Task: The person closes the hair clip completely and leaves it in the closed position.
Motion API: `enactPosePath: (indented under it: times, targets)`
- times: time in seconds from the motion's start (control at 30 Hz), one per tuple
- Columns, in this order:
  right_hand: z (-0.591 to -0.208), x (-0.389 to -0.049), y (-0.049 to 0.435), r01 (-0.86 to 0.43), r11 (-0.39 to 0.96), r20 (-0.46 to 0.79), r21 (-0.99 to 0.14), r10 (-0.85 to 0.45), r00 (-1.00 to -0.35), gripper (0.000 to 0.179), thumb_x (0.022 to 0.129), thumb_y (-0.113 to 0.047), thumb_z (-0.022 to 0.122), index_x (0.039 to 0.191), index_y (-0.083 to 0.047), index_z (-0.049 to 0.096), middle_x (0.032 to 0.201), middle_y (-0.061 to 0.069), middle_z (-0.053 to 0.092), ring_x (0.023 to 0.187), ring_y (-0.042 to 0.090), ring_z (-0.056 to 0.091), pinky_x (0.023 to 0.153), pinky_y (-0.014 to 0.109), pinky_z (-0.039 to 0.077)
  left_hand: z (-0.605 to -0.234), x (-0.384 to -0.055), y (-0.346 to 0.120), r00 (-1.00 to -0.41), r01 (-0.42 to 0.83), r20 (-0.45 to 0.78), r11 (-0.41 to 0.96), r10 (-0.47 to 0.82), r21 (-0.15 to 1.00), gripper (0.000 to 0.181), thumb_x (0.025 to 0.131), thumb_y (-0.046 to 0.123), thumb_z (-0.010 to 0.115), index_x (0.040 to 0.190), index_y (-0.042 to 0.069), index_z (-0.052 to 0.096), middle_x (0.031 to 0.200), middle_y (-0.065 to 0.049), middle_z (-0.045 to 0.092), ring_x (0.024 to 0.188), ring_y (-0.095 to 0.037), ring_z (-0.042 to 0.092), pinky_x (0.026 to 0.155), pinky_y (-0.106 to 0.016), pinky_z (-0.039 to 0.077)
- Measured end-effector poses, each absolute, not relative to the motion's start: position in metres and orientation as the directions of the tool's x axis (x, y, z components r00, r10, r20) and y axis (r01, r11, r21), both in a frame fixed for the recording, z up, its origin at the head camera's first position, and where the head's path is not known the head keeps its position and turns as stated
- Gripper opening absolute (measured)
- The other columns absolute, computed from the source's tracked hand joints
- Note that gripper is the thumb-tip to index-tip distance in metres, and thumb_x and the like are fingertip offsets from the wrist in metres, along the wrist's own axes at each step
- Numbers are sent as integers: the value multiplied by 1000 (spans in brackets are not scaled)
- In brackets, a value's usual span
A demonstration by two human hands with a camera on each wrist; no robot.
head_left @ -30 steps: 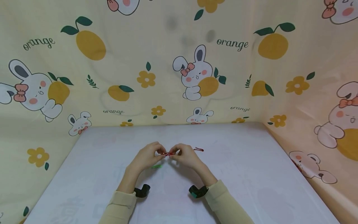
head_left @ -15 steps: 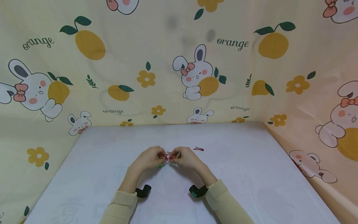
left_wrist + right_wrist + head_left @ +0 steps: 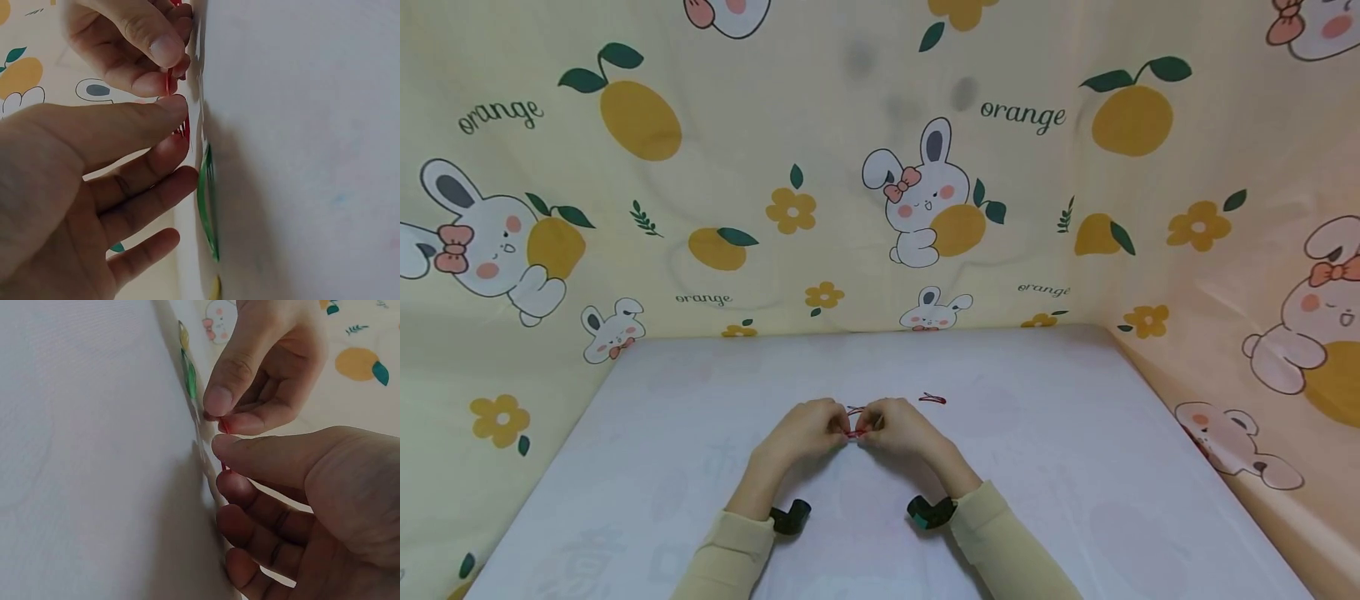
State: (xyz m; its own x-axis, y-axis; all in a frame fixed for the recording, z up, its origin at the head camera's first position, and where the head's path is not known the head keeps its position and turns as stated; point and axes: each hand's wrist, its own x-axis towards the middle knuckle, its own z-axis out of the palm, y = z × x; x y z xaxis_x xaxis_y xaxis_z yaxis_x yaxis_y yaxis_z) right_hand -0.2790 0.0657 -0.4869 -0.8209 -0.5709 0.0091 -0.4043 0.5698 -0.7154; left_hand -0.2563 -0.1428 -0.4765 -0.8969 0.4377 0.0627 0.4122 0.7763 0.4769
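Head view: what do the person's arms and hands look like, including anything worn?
The left hand and right hand are bare, with no gloves. The left sleeve and right sleeve are plain beige. Each wrist wears a small black device, left and right; the right one has a teal patch.

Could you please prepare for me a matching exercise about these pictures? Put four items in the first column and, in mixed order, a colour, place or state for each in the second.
First column:
1. Left hand and right hand
2. Green clip
3. Left sleeve
4. Camera on the left wrist

Second column:
A. Beige
B. Lying on the table
C. Black
D. Pinching a red clip

Right pairs: 1-D, 2-B, 3-A, 4-C.
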Motion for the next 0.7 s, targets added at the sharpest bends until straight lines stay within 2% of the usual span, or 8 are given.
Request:
enactPosePath:
  times: [0.2,0.47,0.7]
  targets:
    - [-490,-280,65,-435,580,24,-688,-582,-813,8,88,-10,82,92,-13,76,81,-9,66,76,8,58,71,27,48,-481,-257,-142,-887,449,100,790,451,418,12,83,10,83,86,15,73,90,1,63,82,-19,57,75,-41,49]
    - [-493,-280,64,-468,611,37,-639,-584,-811,10,87,-10,83,90,-15,76,84,-9,67,81,9,57,75,30,48,-483,-257,-140,-895,430,83,799,438,420,12,83,10,84,83,17,74,95,1,62,87,-21,58,77,-44,50]
    - [-491,-278,63,-463,622,25,-632,-581,-814,8,87,-10,83,91,-15,77,88,-6,67,81,12,55,72,30,47,-482,-256,-139,-901,418,80,806,425,419,11,83,10,85,82,17,76,94,2,62,89,-21,58,78,-43,50]
